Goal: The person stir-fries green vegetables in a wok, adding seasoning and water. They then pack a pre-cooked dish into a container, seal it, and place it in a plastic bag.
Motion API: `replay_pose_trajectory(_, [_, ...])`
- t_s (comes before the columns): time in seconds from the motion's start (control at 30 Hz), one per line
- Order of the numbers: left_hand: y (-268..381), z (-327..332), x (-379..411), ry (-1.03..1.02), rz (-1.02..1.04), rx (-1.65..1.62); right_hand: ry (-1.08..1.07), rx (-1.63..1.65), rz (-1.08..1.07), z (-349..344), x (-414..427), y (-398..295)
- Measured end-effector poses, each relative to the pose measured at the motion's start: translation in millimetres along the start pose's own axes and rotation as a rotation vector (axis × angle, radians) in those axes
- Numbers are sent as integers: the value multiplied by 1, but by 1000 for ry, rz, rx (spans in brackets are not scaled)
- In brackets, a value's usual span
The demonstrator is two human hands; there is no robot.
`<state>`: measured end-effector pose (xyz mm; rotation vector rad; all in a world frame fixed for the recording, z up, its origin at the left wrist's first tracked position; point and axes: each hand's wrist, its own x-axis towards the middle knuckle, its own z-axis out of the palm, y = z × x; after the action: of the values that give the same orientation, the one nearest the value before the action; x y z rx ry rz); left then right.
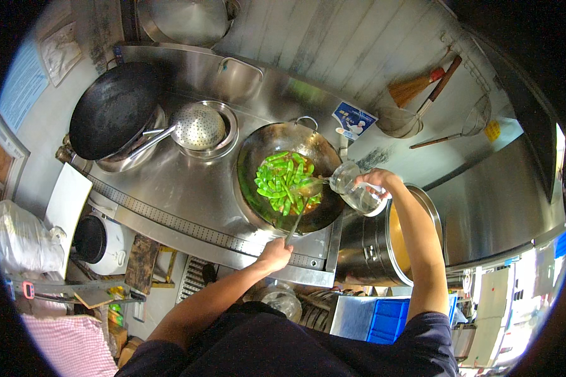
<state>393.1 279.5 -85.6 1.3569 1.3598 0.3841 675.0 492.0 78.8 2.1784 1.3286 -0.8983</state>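
Note:
A wok (328,155) on the steel range holds green pea pods (283,181) and some brownish sauce. My left hand (276,254) grips the handle of a ladle (310,189), whose bowl lies over the right part of the pods. In my right hand (382,180) is a clear container (358,195) by its handle, tilted with its mouth toward the wok and the ladle. Liquid seems to run from its mouth toward the ladle bowl.
Left on the steel range (179,198) are a perforated strainer (199,127) over a metal bowl and a large black wok (115,110), tilted. A tall steel pot (368,254) stands at right. Wire strainers (398,121) and a brush (410,88) hang on the wall.

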Motion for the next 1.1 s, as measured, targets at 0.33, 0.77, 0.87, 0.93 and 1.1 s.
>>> replay_pose_trajectory(0.33, [-9,-29,-7,-328,-226,-892,-9,202,-3,-3,-4,18])
replay_pose_trajectory(0.77, [-74,-56,24,-652,-185,-1732,-94,396,-79,1,-25,24])
replay_pose_trajectory(0.87, [-83,-64,7,-616,-208,-1725,-58,402,-86,7,-20,28])
replay_pose_trajectory(0.93, [-95,-66,-5,-644,-173,-1723,-46,408,-99,9,-19,30])
replay_pose_trajectory(1.1, [-116,-61,-21,-665,-232,-1790,-74,373,-117,13,-9,23])
